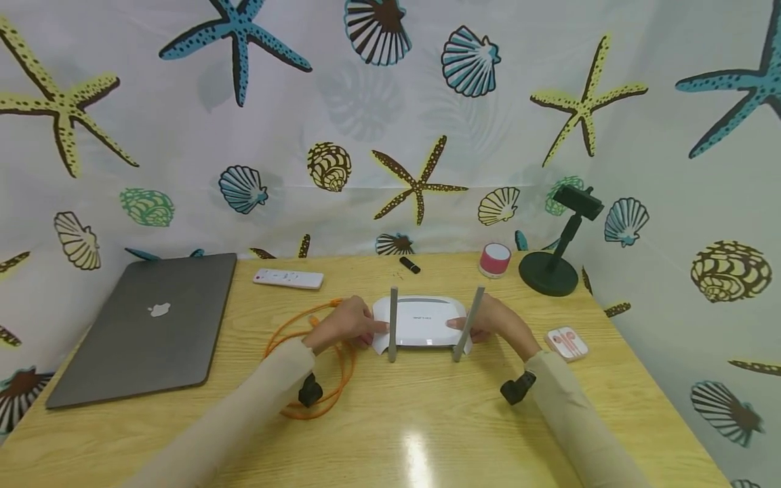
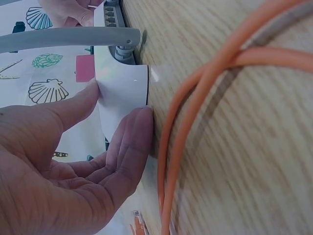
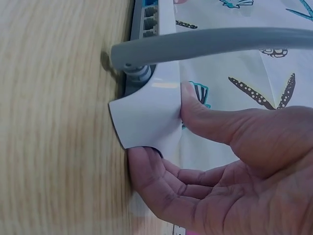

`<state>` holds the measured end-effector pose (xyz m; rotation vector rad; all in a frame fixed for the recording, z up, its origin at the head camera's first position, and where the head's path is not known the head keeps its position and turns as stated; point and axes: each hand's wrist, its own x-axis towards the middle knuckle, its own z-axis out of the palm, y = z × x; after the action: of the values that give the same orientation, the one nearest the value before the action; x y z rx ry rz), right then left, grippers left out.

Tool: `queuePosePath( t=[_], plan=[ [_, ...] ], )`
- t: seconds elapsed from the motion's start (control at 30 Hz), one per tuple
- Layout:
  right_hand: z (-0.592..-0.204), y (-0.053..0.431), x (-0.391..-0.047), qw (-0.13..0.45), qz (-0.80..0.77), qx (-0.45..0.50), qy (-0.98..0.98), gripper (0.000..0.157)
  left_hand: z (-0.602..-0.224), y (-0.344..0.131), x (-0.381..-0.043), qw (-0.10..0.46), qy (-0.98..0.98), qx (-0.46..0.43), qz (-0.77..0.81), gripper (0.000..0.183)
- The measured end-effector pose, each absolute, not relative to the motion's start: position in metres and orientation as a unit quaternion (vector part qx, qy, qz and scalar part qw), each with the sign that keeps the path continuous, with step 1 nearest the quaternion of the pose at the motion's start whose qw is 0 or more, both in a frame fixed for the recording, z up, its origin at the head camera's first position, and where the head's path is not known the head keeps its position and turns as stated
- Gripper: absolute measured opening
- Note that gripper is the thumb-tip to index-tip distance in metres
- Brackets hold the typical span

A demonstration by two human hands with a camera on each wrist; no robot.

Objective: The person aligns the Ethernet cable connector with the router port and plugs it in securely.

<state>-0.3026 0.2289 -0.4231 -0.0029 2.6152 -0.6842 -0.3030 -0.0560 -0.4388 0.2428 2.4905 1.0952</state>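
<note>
A white router (image 1: 421, 320) with two grey antennas sits low over the wooden table, its ports facing the person. My left hand (image 1: 352, 322) grips its left end, thumb on top and fingers curled along the side edge, as the left wrist view shows. At the opposite end my right hand (image 1: 488, 318) holds it the same way, with the thumb on the white top and fingertips under the rim. One antenna (image 2: 68, 39) rises beside the left hand, another antenna (image 3: 215, 46) beside the right. An orange network cable (image 1: 342, 386) lies looped by the left hand.
A closed laptop (image 1: 152, 325) lies at the left, with a white remote (image 1: 288, 278) nearby. Behind the router are a black USB stick (image 1: 409, 264) and a pink-and-white cylinder (image 1: 494, 260). A black stand (image 1: 552, 271) and an earphone box (image 1: 567, 343) are at the right.
</note>
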Motion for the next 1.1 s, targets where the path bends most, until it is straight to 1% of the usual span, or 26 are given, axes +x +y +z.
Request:
queuePosePath(
  t=[0.3,0.43,0.57,0.77,0.83,0.97,1.1],
  plan=[
    [-0.423,0.227,-0.303,0.228,-0.215,-0.043,0.949,0.043,-0.439,-0.059,-0.301,0.218,0.89,0.083,0.391,0.03],
    [-0.42,0.226,-0.304,0.231,-0.258,-0.013,0.938,0.043,-0.437,-0.059,-0.301,0.208,0.891,0.087,0.395,0.031],
    [-0.418,0.227,-0.303,0.223,-0.301,0.027,0.927,0.043,-0.438,-0.056,-0.302,0.195,0.894,0.095,0.391,0.033],
    [-0.419,0.231,-0.307,0.206,-0.311,0.032,0.927,0.042,-0.432,-0.063,-0.303,0.19,0.89,0.11,0.399,0.031],
    [-0.419,0.232,-0.308,0.207,-0.318,0.03,0.925,0.041,-0.426,-0.073,-0.305,0.172,0.888,0.114,0.411,0.029],
    [-0.418,0.232,-0.311,0.22,-0.323,0.035,0.92,0.04,-0.418,-0.099,-0.311,0.116,0.887,0.113,0.431,0.026],
    [-0.419,0.234,-0.313,0.224,-0.333,0.038,0.915,0.039,-0.417,-0.124,-0.317,0.078,0.896,0.11,0.422,0.027]
  ],
)
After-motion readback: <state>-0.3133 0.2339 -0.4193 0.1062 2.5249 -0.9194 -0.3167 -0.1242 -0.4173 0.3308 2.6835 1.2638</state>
